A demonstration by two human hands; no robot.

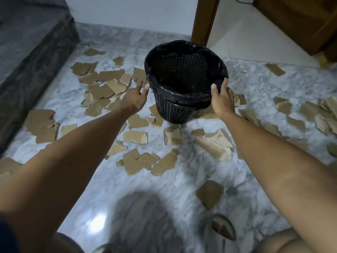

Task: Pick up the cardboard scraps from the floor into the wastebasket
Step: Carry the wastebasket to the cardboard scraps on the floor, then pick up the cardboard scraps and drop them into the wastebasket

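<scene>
The right hand (222,102) sits a little right of the centre of the frame. It grips the near right rim of the wastebasket (184,106): the thumb lies over the black liner (184,96) on the inner side and the other fingers go up along the outer side. The right forearm runs from the lower right corner of the frame up to this hand, almost straight.

The left hand (135,99) is at the left side of the wastebasket, just beside its rim. Its fingers are spread and relaxed and they hold nothing; I cannot tell if the fingertips touch the liner. The left forearm comes from the lower left corner and is also stretched out.

The wastebasket is a black mesh basket with the liner folded over its rim. It stands in the upper middle of the frame on the marble floor (102,187), tilted a little. Its inside looks dark, and I see no scraps in it.

The cardboard scraps (135,160) lie on the floor all around the wastebasket: many at the left and upper left, some below it in the middle, and more at the right edge. One single piece (209,194) lies apart in the lower right.

A wooden door frame (205,19) stands behind the wastebasket at the top. A slipper (223,227) shows at the bottom right.
</scene>
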